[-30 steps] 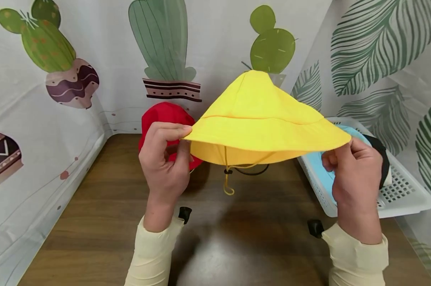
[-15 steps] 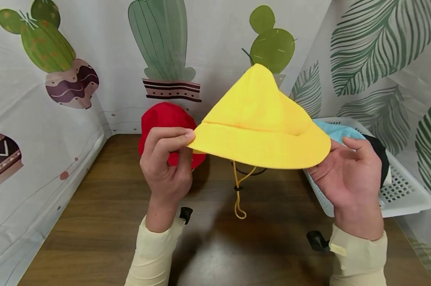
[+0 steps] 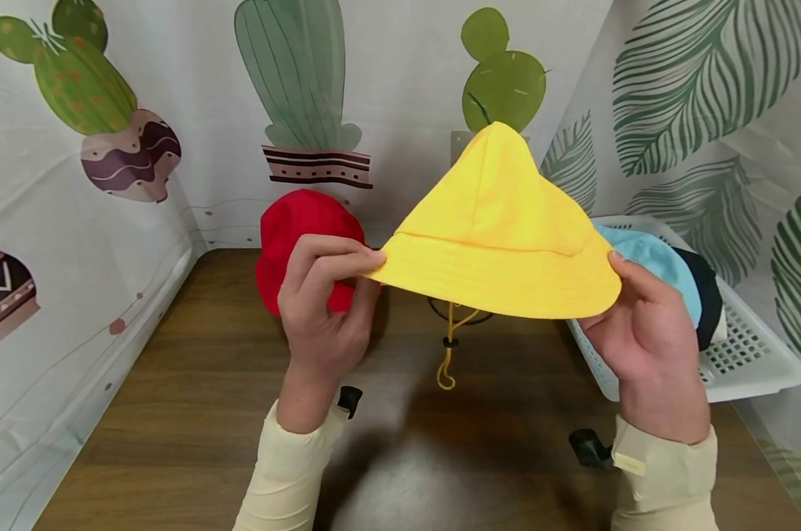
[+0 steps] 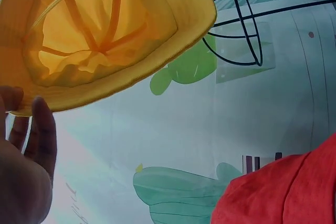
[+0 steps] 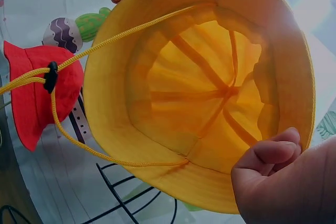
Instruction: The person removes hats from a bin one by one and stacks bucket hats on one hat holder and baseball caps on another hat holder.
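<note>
A yellow bucket hat (image 3: 500, 221) is held up in front of me, crown upward, by both hands. My left hand (image 3: 327, 310) pinches the left edge of its brim between thumb and fingers. At the right edge, my right hand (image 3: 659, 339) grips the brim with the thumb on top and the fingers beneath. From under the brim dangles a yellow chin cord (image 3: 446, 369) with a black toggle. The right wrist view looks into the hat's seamed lining (image 5: 205, 87). Behind my left hand sits a red hat (image 3: 304, 225), partly covered by it.
Behind the yellow hat stands a black wire rack (image 4: 257, 35), mostly hidden in the head view. On the right, a white basket (image 3: 765, 369) holds a light blue hat (image 3: 669, 269) and a black one (image 3: 709, 302). A patterned curtain (image 3: 414, 88) backs the wooden table (image 3: 175, 435).
The right hand has turned palm up and re-gripped the brim, its thumb now on top. The hat has tilted and moved slightly right, along with the left hand.
</note>
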`<state>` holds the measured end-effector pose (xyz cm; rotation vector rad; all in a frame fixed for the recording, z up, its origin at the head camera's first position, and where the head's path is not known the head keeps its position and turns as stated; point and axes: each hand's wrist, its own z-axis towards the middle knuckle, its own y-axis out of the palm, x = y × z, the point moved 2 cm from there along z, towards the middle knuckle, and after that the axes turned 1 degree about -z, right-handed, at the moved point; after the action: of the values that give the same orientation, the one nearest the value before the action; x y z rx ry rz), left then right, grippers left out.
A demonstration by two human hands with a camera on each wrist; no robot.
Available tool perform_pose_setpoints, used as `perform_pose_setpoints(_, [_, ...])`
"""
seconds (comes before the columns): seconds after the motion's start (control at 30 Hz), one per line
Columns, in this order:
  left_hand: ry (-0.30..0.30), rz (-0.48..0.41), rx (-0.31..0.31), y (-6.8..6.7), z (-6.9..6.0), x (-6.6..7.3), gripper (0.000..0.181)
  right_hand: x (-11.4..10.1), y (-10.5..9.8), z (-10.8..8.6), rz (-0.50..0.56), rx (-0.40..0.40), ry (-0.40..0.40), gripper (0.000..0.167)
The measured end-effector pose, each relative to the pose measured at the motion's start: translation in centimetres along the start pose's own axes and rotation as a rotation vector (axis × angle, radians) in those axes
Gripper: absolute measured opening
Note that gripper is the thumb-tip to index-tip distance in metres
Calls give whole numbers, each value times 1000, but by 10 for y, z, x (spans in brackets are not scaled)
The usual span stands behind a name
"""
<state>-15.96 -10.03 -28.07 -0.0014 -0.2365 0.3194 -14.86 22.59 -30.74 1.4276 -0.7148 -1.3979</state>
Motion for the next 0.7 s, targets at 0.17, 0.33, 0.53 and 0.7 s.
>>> perform_pose_setpoints(0.17, [-225, -4, 55, -3, -4, -6, 23, -2, 1, -1, -30, -14, -55, 41])
perform_pose_setpoints(0.33, [-535, -68, 103, -5, -12, -13, 29, 1, 2, 2, -83, -69, -86, 42])
perform_pose_setpoints(0.53, [-915, -302, -38, -2, -15, -18, 24, 4, 5, 3, -94, -100, -113, 46])
perform_pose_setpoints(0.7, [-1100, -531, -85, 2, -16, -21, 21, 3, 6, 2, -96, -80, -145, 47])
